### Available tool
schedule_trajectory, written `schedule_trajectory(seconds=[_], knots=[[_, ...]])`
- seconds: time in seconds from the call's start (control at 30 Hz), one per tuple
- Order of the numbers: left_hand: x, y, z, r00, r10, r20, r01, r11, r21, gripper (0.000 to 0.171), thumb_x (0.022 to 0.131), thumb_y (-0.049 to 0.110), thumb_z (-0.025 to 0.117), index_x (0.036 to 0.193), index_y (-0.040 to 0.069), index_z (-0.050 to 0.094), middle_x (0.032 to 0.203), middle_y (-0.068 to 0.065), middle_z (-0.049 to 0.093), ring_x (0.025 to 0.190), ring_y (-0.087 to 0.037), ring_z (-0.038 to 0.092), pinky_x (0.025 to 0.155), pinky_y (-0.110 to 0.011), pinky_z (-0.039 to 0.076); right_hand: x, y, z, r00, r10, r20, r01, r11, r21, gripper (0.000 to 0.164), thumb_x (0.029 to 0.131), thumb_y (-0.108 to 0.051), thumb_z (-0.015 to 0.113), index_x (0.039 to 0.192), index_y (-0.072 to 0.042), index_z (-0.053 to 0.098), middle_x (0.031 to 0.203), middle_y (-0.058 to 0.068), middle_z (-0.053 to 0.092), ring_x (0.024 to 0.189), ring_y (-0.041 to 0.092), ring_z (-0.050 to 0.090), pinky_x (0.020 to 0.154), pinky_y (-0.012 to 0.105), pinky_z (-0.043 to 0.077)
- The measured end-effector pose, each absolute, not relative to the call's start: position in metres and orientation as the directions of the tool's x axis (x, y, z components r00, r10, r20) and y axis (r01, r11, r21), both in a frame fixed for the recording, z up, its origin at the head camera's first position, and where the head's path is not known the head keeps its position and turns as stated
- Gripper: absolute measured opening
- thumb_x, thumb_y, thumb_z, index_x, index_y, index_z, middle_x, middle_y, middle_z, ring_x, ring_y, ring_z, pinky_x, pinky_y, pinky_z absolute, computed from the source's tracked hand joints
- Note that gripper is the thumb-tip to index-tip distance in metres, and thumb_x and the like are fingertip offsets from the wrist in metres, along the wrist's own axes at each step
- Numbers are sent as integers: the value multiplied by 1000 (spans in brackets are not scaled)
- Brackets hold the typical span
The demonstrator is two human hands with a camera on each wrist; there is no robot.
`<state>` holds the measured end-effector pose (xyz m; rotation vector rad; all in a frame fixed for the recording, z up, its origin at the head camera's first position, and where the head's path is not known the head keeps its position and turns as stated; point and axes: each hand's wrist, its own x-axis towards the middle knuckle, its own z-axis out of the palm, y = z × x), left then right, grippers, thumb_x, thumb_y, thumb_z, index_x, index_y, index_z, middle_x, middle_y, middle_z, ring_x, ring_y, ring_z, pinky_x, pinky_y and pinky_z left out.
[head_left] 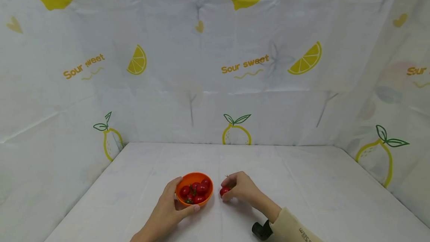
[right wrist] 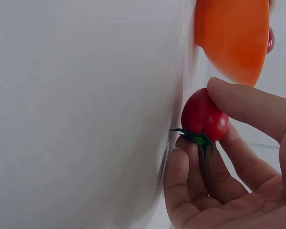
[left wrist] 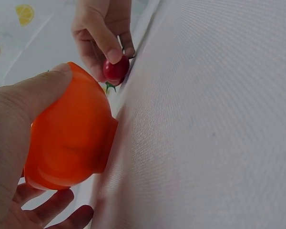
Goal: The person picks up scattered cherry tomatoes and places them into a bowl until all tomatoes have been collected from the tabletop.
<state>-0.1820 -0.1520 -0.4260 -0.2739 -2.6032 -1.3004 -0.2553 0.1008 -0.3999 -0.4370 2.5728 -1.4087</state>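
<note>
An orange bowl (head_left: 190,177) holds several red cherry tomatoes (head_left: 201,188), some with green stems. My left hand (head_left: 166,206) grips it from the left, thumb on the near rim and fingers around the far side. In the left wrist view the footed base of the bowl (left wrist: 76,138) faces the white cloth. Just right of the bowl, my right hand (head_left: 245,189) pinches one cherry tomato (head_left: 224,190) low over the cloth. The right wrist view has this tomato (right wrist: 204,114) between thumb and fingers, its green stem end toward the fingertips.
White cloth covers the table (head_left: 302,189). Behind it rises a lemon-printed curtain (head_left: 168,104), with more of it along both sides. A black cylindrical object (head_left: 262,230) sits at the right wrist, by the beige sleeve (head_left: 292,227).
</note>
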Motion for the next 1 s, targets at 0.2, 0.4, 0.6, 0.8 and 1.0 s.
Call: schedule_trajectory(seconds=[0.2, 0.4, 0.6, 0.8, 1.0], knots=[[-182, -152, -425, -955, 82, 284, 278, 580, 766, 101, 72, 57, 81, 146, 4, 36, 146, -11, 39, 128, -29, 43, 100, -51, 43, -254, 103, -397, -945, -327, 0, -172, 498, -850, 27, 73, -5, 86, 96, -3, 73, 86, 1, 66, 82, 19, 57, 73, 31, 55], [-183, -151, -426, -960, 80, 267, 262, 588, 765, 101, 72, 56, 82, 146, 5, 36, 146, -10, 39, 127, -28, 43, 97, -47, 47, -253, 105, -395, -946, -324, 2, -165, 477, -863, 27, 74, -5, 85, 98, -3, 74, 87, 1, 66, 82, 19, 57, 70, 31, 55], [-182, -151, -426, -967, 66, 246, 236, 596, 767, 101, 72, 55, 83, 146, 6, 35, 146, -9, 39, 127, -28, 43, 96, -46, 48, -252, 105, -393, -949, -315, 13, -165, 462, -871, 28, 72, -4, 86, 97, -2, 74, 88, 1, 67, 82, 19, 57, 69, 30, 53], [-181, -152, -426, -966, 60, 253, 237, 600, 764, 102, 71, 56, 83, 146, 6, 36, 146, -9, 39, 126, -27, 44, 96, -45, 48, -251, 105, -390, -950, -313, 15, -162, 449, -879, 28, 73, -4, 85, 98, -2, 73, 87, 2, 68, 80, 18, 58, 69, 30, 54], [-182, -152, -427, -966, 61, 253, 239, 592, 770, 102, 71, 54, 83, 146, 6, 36, 146, -9, 39, 127, -28, 43, 97, -46, 47, -253, 106, -388, -951, -309, 10, -156, 453, -878, 27, 74, -4, 84, 99, -2, 73, 87, 2, 68, 80, 19, 58, 68, 29, 54]])
